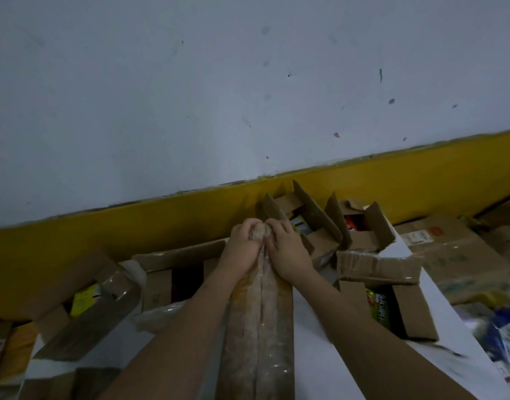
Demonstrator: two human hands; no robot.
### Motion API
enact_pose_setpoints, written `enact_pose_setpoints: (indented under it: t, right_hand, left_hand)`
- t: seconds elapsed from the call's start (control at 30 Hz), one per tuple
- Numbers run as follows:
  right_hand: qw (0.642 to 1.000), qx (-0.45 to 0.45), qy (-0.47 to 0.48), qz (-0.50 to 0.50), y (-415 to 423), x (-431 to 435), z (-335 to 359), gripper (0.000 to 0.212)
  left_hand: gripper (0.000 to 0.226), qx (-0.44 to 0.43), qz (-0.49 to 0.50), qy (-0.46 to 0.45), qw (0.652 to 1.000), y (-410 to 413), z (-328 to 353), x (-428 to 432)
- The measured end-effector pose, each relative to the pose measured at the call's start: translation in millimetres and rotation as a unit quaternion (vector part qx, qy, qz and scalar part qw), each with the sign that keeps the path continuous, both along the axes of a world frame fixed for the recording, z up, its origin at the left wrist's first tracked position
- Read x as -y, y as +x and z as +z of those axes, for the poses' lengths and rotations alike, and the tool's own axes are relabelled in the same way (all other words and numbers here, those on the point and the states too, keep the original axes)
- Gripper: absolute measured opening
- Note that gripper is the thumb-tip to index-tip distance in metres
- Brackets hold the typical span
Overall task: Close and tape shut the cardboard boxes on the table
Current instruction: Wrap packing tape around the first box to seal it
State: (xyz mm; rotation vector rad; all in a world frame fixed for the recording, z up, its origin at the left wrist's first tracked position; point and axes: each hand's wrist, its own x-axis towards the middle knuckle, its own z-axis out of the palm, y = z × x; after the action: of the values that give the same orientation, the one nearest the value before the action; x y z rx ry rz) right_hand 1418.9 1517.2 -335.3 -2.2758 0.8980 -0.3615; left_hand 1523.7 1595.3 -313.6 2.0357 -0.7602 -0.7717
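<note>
1. One closed box (259, 327) lies lengthwise in the middle of the white table (314, 336), with clear tape along its centre seam
2. Two hands meet at its far end: the left hand (242, 246) and right hand (287, 251) both curl their fingers over the box end and grip it; the pale lump between them is unclear
3. At least five open boxes (387, 301) surround it: two left, two behind the hands, one right

Taped box (259, 327) — near end off-frame
</note>
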Motion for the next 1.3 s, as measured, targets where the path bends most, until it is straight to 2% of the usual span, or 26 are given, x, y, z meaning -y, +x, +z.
enact_pose_setpoints:
  t: [0.17,0.37,0.5,0.6,0.67,0.73,0.77,0.8,0.9,0.93,1.0,1.07,1.13,1.2,1.3]
  right_hand:
    - [1.000,0.010,0.000,0.015,-7.5,-6.3,4.9,0.036]
    - [0.999,0.041,0.023,0.020,-17.6,-19.7,3.3,0.040]
    - [0.999,0.011,0.031,0.020,-11.2,-26.4,12.7,0.032]
    - [1.000,-0.021,0.015,-0.011,-11.6,-40.8,24.0,0.039]
    - [0.996,-0.012,0.062,-0.067,-18.1,-50.2,27.8,0.057]
    - [0.975,-0.003,0.186,-0.120,-32.6,-56.6,31.7,0.081]
    - [0.963,0.000,0.241,-0.122,-42.4,-61.1,36.1,0.090]
    - [0.954,-0.002,0.281,-0.104,-54.1,-65.7,38.6,0.091]
    - [0.922,-0.074,0.379,-0.024,-87.7,-97.4,49.5,0.048]
    - [0.917,-0.095,0.386,-0.020,-94.3,-105.2,46.3,0.043]
    - [0.933,-0.100,0.344,-0.040,-101.2,-119.5,38.1,0.047]
    - [0.967,-0.092,0.235,-0.042,-101.4,-128.8,30.6,0.048]
    - [0.980,-0.091,0.175,-0.036,-99.1,-132.8,24.7,0.047]
    - [0.975,-0.075,0.205,-0.046,-101.6,-132.1,25.8,0.054]
    - [0.935,-0.090,0.338,-0.063,-119.6,-140.8,41.9,0.071]
  left_hand:
    - [0.022,-0.023,0.016,-0.043,0.999,-4.1,-0.9,-6.3]
    - [0.020,0.011,0.004,-0.057,0.998,-18.2,-1.8,-28.5]
    - [0.016,0.034,0.026,-0.021,0.999,-20.7,3.6,-35.7]
    - [0.041,0.081,0.043,0.057,0.994,-31.5,13.6,-44.2]
    - [0.065,0.017,0.104,0.060,0.993,-41.4,22.1,-52.0]
    - [0.078,-0.058,0.160,0.058,0.984,-47.8,30.1,-67.1]
    - [0.078,-0.084,0.165,0.068,0.980,-52.8,35.6,-78.6]
    - [0.072,-0.110,0.155,0.077,0.979,-59.7,40.8,-91.9]
    - [0.038,-0.182,0.082,0.075,0.977,-85.9,53.9,-132.5]
    - [0.037,-0.197,0.058,0.070,0.976,-92.0,54.5,-143.2]
    - [0.033,-0.199,0.023,0.051,0.978,-99.8,50.8,-158.5]
    - [0.029,-0.164,0.022,0.039,0.985,-104.9,46.2,-167.8]
    - [0.043,-0.128,0.049,0.041,0.990,-106.2,39.9,-170.9]
    - [0.054,-0.130,0.051,0.033,0.990,-107.7,37.6,-174.1]
    - [0.064,-0.225,0.053,0.062,0.971,-108.8,31.1,-188.8]
